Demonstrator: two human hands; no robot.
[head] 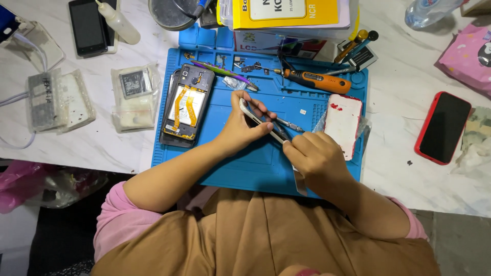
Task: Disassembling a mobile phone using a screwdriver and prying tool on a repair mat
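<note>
My left hand (pixel 240 128) grips a thin phone screen panel (pixel 252 116), held on edge above the blue work mat (pixel 225 163). My right hand (pixel 314 156) holds a flat metal pry tool (pixel 298 183) whose tip meets the panel's lower edge near the left fingers. An opened phone body (pixel 185 105) with orange flex cables lies on the mat to the left of my hands. A white and red phone back cover (pixel 342 124) lies to the right.
An orange-handled screwdriver (pixel 317 81), tweezers (pixel 225 70) and small screws lie on the mat's far part. A red phone (pixel 443 128) rests at right, bagged parts (pixel 134 97) and a black phone (pixel 88 26) at left. Yellow boxes (pixel 286 13) stand behind.
</note>
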